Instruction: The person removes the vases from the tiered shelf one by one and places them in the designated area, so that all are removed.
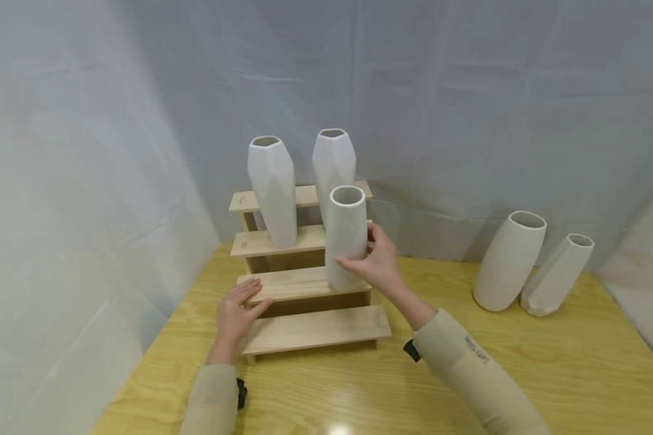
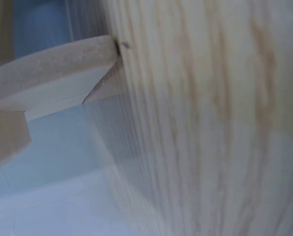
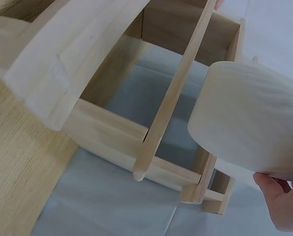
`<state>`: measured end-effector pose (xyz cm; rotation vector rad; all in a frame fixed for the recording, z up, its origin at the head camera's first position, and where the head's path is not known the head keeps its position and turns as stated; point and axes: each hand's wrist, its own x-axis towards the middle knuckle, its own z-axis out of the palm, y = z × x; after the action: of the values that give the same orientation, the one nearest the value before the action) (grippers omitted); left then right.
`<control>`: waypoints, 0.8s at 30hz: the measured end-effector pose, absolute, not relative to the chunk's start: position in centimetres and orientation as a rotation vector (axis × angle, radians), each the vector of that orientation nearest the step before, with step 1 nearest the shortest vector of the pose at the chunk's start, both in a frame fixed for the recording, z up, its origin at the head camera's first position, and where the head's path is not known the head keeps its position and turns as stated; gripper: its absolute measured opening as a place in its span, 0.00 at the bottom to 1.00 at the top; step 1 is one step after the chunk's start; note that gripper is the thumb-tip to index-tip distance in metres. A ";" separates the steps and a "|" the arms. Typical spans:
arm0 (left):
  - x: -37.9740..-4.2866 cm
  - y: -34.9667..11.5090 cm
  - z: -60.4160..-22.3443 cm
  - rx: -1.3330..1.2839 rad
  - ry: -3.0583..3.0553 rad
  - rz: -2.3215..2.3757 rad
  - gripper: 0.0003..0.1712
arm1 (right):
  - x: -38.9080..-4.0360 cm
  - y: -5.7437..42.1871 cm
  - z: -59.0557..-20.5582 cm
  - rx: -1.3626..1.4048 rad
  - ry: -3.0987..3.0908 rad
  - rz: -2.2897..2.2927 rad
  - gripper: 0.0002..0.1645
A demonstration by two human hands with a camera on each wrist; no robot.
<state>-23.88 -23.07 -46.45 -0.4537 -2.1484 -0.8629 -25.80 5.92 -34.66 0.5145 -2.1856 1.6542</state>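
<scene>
My right hand [image 1: 380,260] grips a tall white cylindrical vase [image 1: 346,235] around its right side, thumb in front. The vase is upright at the right part of the second step up of a wooden stepped stand [image 1: 315,329]. In the right wrist view the base of the white vase [image 3: 244,118] shows close by the edge of that step [image 3: 178,88]. My left hand [image 1: 236,314] rests on the left end of the same step, fingers extended over its top and thumb by the front edge. Only a sliver of it shows in the left wrist view.
Two faceted white vases, a left one [image 1: 274,193] and a right one [image 1: 334,158], stand on the step above. At the right of the wooden table [image 1: 446,374] are a rounded white vase [image 1: 508,266] and a narrower faceted vase [image 1: 557,278]. Pale curtains [image 1: 441,109] hang behind.
</scene>
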 end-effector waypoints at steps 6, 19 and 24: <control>-23.9 -22.9 -46.2 -0.473 -2.131 -0.873 0.23 | -25.9 7.4 -34.8 0.432 -2.212 1.611 0.40; -24.0 -23.3 -46.5 -0.468 -2.122 -0.878 0.23 | -25.9 10.7 -35.1 0.339 -2.237 1.532 0.40; -23.8 -23.3 -46.2 -0.456 -2.134 -0.904 0.23 | -25.9 11.8 -35.1 0.319 -2.229 1.495 0.40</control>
<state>-23.79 -23.29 -46.24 -0.4563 -2.1337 -0.9035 -25.86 11.79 -35.06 0.3190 -2.2288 1.4950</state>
